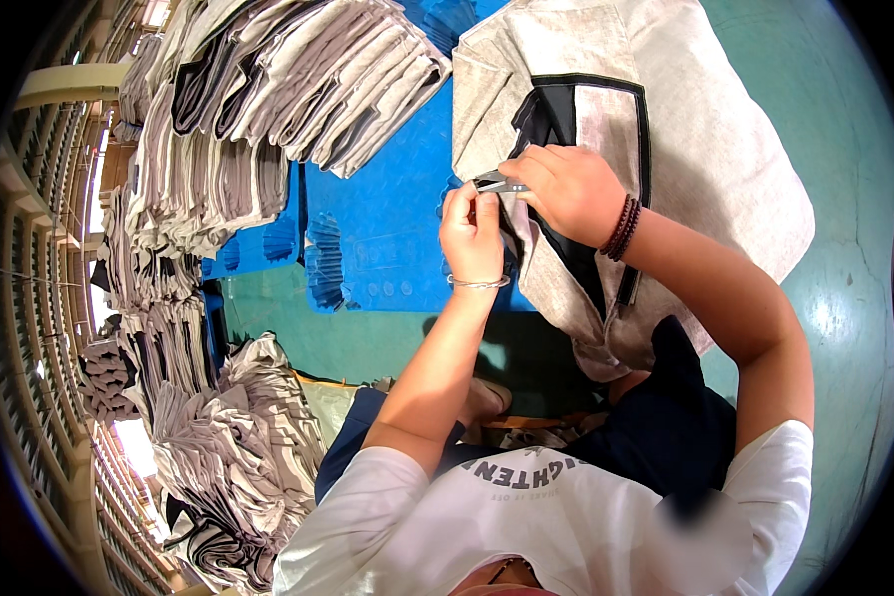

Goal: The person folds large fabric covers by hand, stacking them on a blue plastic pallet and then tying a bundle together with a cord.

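Observation:
My right hand (576, 191) is closed around small metal thread snips (501, 184), whose tips point left toward my left hand. My left hand (472, 236) is pinched shut right by the blades; whatever its fingertips grip is too small to make out. Under and beside both hands spreads a large pale grey-beige cloth piece (720, 149). A black-bordered opening (644, 149) with dark lining runs down its middle. The cloth lies partly on a blue plastic pallet (382, 233) and hangs down toward my lap.
A thick stack of folded beige cloth pieces (313, 84) with black edging stands on the pallet at the far left. More cloth piles (238, 427) lie at my left side. Green floor (844, 298) stretches out to the right.

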{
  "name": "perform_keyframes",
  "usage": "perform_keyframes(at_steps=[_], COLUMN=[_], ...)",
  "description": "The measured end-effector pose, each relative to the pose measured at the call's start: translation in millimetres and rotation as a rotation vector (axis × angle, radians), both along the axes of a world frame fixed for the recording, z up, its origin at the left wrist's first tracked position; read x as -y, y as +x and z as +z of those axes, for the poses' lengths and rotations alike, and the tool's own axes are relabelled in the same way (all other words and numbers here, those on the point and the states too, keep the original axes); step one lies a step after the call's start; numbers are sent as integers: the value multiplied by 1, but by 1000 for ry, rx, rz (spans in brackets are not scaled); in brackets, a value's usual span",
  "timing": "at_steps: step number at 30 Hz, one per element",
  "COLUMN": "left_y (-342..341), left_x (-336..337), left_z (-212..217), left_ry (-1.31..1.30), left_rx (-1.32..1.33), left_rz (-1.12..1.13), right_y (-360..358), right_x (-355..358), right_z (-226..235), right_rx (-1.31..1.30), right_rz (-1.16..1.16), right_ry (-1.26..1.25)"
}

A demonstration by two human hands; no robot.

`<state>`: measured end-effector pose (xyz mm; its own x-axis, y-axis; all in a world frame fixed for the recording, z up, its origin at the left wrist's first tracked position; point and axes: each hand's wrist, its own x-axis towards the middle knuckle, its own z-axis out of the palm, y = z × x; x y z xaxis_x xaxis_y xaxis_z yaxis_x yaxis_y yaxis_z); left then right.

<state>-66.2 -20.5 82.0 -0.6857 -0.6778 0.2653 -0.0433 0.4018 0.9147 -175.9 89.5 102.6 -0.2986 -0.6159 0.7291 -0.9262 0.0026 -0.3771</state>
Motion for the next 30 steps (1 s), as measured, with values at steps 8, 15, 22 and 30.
perform_keyframes(at_steps=[8, 15, 22, 30], left_y=[-2, -3, -2, -4], left_x=[-8, -9, -1, -7], left_z=[6, 7, -3, 4], left_ry=[274, 129, -92, -160], left_rx=[-134, -106, -46, -44], left_rz=[-84, -46, -24, -9], right_y=[5, 10, 14, 20], right_x=[-3, -7, -4, -8], right_z=[4, 16, 21, 24], right_rx=[-74, -201, -213, -250], right_rz=[0, -51, -50, -62], right_ry=[65, 164, 161, 226])
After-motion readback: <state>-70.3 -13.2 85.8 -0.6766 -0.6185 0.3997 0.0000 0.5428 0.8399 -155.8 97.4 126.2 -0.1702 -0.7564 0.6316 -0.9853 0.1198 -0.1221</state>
